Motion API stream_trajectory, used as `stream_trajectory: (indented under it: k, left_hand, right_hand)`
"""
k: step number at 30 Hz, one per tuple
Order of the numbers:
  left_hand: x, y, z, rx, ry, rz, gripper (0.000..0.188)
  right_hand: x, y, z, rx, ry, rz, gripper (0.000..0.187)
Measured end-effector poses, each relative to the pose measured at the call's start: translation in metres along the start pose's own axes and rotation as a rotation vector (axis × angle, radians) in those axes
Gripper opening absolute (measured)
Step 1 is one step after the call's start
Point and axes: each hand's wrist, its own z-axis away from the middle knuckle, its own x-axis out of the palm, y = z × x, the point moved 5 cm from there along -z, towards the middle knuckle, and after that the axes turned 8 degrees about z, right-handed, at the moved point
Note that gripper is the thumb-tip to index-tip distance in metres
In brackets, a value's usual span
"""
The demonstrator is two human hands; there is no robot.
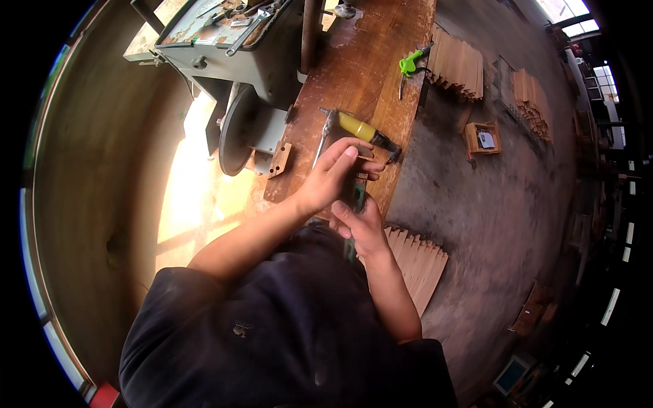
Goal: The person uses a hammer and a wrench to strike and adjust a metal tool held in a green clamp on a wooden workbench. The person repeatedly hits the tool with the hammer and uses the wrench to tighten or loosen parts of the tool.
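My left hand (333, 178) is raised over the near end of a worn wooden bench (367, 61). Its thumb and fingers close on a small flat brownish piece (364, 153), partly hidden by the fingers. Just below, close to my body, my right hand (365, 226) wraps round a narrow green bar-like thing (358, 194), which shows above and below the fingers; its kind is unclear. Beyond my left hand, a yellow-bodied air tool (357, 127) with a dark end and a metal head lies on the bench.
A green air blow gun (410, 64) lies on the bench's right edge. Left stands a grey machine with a round disc (237, 132), a drilled wooden block (279, 160) and a wrench (246, 32) on top. Stacked wood strips (454, 64) and a small wooden box (483, 124) are at right.
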Motion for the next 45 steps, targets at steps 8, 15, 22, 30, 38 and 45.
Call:
stream_trajectory:
  k: [8,15,22,30,38,45]
  left_hand:
    - [-0.003,-0.010,-0.004,-0.034,0.114,-0.037,0.036]
    - [0.007,-0.013,-0.002,0.043,0.160,-0.098,0.033]
    - [0.013,-0.011,-0.001,-0.036,0.068,0.014,0.027]
    - [0.011,-0.017,-0.004,-0.090,0.009,0.016,0.026]
    - [0.005,-0.018,-0.003,-0.152,0.025,0.067,0.025]
    - [0.009,-0.020,0.002,-0.049,0.035,-0.276,0.028]
  right_hand:
    - [-0.008,0.002,0.007,-0.027,0.128,-0.003,0.023]
    - [-0.009,0.005,0.013,0.076,0.115,-0.002,0.017]
    - [-0.006,0.005,0.016,0.082,0.137,-0.056,0.022]
    - [-0.009,0.008,0.017,0.061,0.163,-0.044,0.022]
    - [-0.011,0.006,0.024,0.017,0.123,-0.065,0.018]
    - [-0.005,0.006,0.023,-0.013,0.167,-0.047,0.015]
